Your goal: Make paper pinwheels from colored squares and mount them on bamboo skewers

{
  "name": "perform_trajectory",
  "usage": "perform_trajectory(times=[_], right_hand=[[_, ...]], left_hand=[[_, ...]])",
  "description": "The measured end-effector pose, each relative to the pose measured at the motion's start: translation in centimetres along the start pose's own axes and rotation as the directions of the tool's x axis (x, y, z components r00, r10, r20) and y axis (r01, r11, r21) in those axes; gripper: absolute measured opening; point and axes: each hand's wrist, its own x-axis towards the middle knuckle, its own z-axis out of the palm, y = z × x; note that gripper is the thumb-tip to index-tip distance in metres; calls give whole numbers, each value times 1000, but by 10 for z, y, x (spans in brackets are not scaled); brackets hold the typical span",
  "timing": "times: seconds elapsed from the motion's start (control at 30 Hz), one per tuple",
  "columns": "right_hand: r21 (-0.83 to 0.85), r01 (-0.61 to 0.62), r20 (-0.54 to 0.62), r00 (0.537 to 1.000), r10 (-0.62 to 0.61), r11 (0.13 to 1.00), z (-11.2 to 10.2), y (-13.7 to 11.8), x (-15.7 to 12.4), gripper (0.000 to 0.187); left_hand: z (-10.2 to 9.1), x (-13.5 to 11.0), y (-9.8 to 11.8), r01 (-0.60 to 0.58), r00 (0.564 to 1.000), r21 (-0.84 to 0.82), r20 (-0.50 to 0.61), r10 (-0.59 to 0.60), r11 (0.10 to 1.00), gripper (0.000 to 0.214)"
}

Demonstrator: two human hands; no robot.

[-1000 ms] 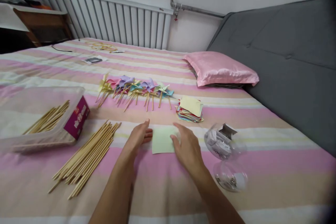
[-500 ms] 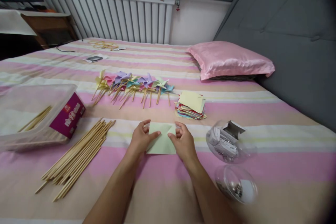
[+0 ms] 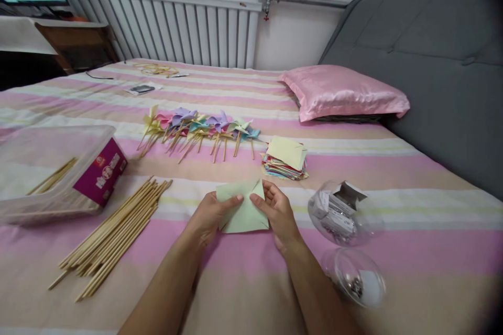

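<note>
A square sheet of pale green paper point(image 3: 244, 220) with slits running in from its corners is held level above the bed. My left hand point(image 3: 215, 212) grips its left side, thumb on top and fingers hidden beneath. On the right side my right hand point(image 3: 277, 212) pinches it the same way, the thumb near the middle. Beyond lies a stack of coloured paper squares point(image 3: 286, 153), a yellow one on top. Finished paper pinwheels point(image 3: 220, 123) on sticks lie in a row farther left. Thin wooden sticks point(image 3: 118, 235) are bundled to the left of my left hand.
A clear plastic box point(image 3: 86, 167) with a purple label lies at left, sticks inside. At right, a clear round container point(image 3: 334, 214) holds small boxes and metal bits, with a second clear dish point(image 3: 356, 277) nearer. A pink pillow point(image 3: 346, 91) rests by the grey headboard point(image 3: 432, 63).
The green paper has turned slightly between my hands, and its upper right corner is lifted. My left fingers have slid beneath it. The surrounding things stay where they were.
</note>
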Motion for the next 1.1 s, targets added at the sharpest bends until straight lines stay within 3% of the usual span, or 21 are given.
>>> perform_trajectory(times=[0.1,0.27,0.5,0.67,0.8,0.93,1.1], right_hand=[[-30,-82,47,995,83,996,1,-3,-3,38],[-63,-125,-106,987,118,990,-1,-1,-4,31],[-62,-78,-169,983,67,995,-4,1,-1,32],[-70,-64,-149,987,53,995,-4,3,-1,30],[-36,-73,-145,987,67,997,-2,2,-1,29],[5,-86,-169,982,86,996,-1,0,-2,29],[10,-82,-212,974,82,997,-2,0,0,30]], left_hand=[[-1,-1,-1,-9,1000,76,20,7,997,47],[0,-3,-2,42,999,169,24,-47,985,42],[-1,0,-4,31,999,102,40,-35,994,37],[-1,3,-2,-59,994,55,-87,63,997,35],[1,1,2,-85,987,32,-134,89,996,43],[2,0,4,-140,972,36,-184,144,990,36],[3,-3,6,-146,979,-4,-142,144,989,41]])
